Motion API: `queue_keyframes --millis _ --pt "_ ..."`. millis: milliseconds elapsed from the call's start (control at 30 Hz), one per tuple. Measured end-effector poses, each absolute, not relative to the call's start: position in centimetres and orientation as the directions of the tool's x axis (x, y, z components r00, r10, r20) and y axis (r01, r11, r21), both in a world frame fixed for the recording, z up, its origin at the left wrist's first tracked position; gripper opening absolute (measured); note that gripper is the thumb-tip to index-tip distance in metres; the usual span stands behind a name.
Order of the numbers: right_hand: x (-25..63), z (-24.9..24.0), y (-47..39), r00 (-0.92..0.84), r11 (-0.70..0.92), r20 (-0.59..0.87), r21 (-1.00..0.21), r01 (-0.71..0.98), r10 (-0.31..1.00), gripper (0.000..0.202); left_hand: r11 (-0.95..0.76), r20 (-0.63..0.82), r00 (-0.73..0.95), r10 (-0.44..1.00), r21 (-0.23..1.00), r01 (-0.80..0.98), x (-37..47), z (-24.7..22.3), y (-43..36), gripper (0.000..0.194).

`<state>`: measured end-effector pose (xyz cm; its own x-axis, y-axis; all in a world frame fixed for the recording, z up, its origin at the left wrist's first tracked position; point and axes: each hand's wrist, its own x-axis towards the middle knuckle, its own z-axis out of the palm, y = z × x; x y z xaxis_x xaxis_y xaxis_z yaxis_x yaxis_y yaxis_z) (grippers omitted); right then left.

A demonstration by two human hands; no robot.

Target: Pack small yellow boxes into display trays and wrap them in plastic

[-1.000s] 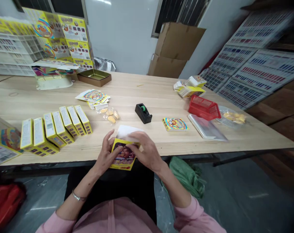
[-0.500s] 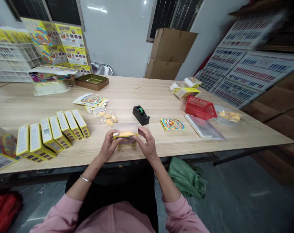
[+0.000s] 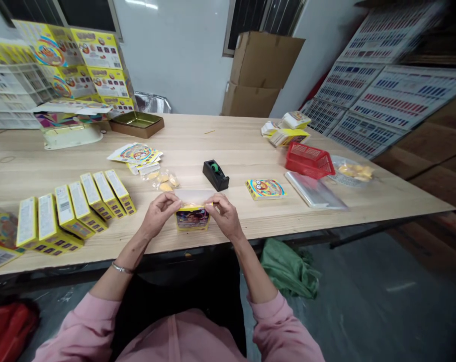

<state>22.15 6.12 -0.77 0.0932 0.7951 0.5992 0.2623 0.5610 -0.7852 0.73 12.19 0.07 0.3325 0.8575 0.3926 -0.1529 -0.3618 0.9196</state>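
Note:
A small yellow carton (image 3: pixel 192 220) stands upright near the table's front edge, its dark printed side facing me and a pale flap raised at the top. With thumb and fingers, my left hand (image 3: pixel 159 213) pinches its upper left corner. At the upper right corner my right hand (image 3: pixel 225 217) is closed in the same way. A little yellow shows at the carton's mouth; the rest of the inside is hidden. Just beyond lie wrapped yellow pieces (image 3: pixel 166 181) in clear film. The black tape dispenser (image 3: pixel 215 175) stands behind my right hand.
Several yellow cartons (image 3: pixel 77 208) stand in a row at left. Flat cartons (image 3: pixel 137 153) lie behind the wrapped pieces. To the right are a single carton (image 3: pixel 265 189), clear plastic bags (image 3: pixel 314 191) and a red basket (image 3: pixel 309 161). A brown tray (image 3: pixel 137 124) sits farther back.
The carton's dark printed side has come into fuller view, and less yellow shows inside. Both hands have shifted their hold to pinch the top corners. The view has moved slightly.

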Motion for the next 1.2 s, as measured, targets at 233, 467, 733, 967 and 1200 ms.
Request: queue_keyframes --millis 233,467,733,967,1200 --pt "21.9 -0.7 7.3 0.127 0.52 0.537 -0.842 0.141 0.834 0.02 -0.5 0.514 0.37 0.774 0.855 -0.14 0.6 0.1 13.3 0.021" --pt "21.7 0.0 6.6 0.138 0.556 0.639 -0.741 0.376 0.757 0.021 -0.352 0.386 0.425 0.818 0.922 -0.16 1.1 1.3 12.1 0.038" --pt "21.4 0.8 6.4 0.253 0.454 0.546 -0.823 0.342 0.799 0.022 -0.358 0.343 0.353 0.871 0.933 -0.023 2.1 2.8 11.0 0.037" --pt "22.2 1.0 6.6 0.128 0.538 0.6 -0.778 0.325 0.79 0.016 -0.43 0.35 0.48 0.804 0.9 0.064 0.8 3.0 12.0 0.037" --pt "24.4 0.5 6.7 -0.121 0.674 0.695 -0.616 0.409 0.709 0.025 -0.626 0.453 0.597 0.663 0.772 0.109 -0.1 3.0 12.8 0.037"
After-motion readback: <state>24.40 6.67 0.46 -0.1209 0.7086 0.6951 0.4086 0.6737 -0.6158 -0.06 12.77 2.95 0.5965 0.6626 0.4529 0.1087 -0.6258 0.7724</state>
